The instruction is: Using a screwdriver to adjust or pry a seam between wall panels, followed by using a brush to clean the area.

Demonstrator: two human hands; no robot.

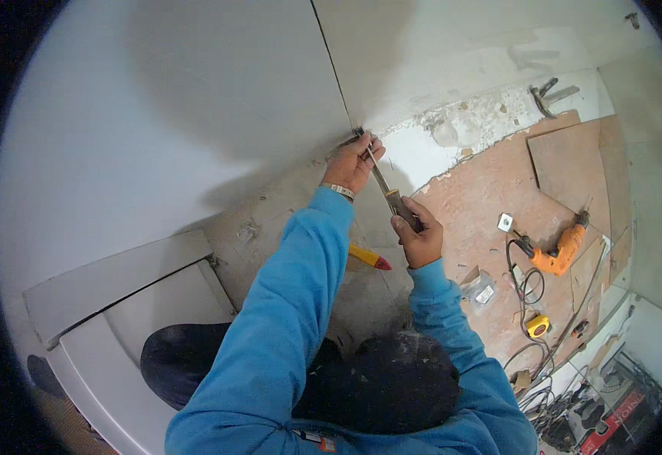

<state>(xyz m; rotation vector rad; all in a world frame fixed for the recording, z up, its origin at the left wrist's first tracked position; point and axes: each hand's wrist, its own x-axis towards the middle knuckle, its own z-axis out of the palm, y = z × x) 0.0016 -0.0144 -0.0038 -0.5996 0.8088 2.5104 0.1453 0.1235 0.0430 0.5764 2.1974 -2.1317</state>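
My right hand [420, 233] is wrapped round the handle of a long screwdriver [395, 199], whose shaft slants up and left. Its tip meets a small dark metal fitting [359, 132] low down, where the gap between two pale panels [331, 64] ends. Beside that tip my left hand [352, 164] is closed, its fingers pinched round the fitting or the shaft end; what exactly they grip is hidden. A yellow tool with a red tip [369, 258] lies on the floor under my forearms.
An orange power drill [562, 249] lies at right with its black cable, near a yellow tape measure [537, 326] and a plastic packet [482, 292]. A hammer [544, 98] rests at far right. A white panelled piece [145, 303] stands at left; an open toolbox [611, 402] sits lower right.
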